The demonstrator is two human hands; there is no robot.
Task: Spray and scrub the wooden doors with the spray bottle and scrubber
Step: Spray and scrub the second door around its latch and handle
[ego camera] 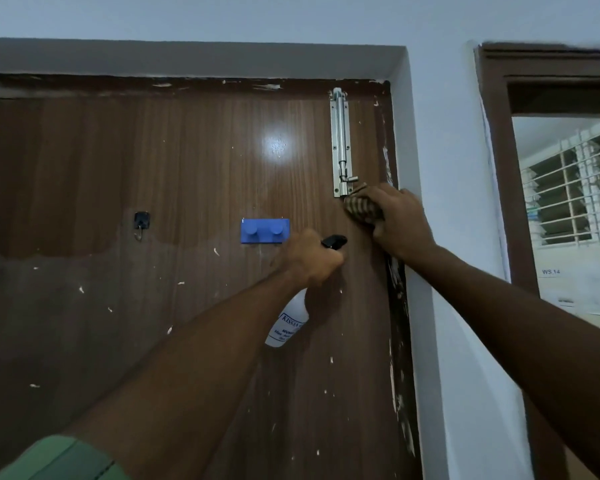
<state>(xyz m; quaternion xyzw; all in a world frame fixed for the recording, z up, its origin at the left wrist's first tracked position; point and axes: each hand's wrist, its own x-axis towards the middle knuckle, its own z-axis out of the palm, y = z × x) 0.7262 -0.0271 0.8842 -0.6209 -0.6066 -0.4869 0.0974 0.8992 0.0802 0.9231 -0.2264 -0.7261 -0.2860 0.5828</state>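
A brown wooden door fills the view, flecked with pale paint spots. My left hand grips the neck of a white spray bottle with a black nozzle that points toward the door's right side. My right hand holds a brown striped scrubber against the door, just below the lower end of a steel bolt latch near the door's right edge. Most of the scrubber is hidden under my fingers.
A blue two-peg hook and a small black hook are fixed to the door at mid height. A white wall flanks the door on the right. Beyond it is a second brown door frame with a barred window behind.
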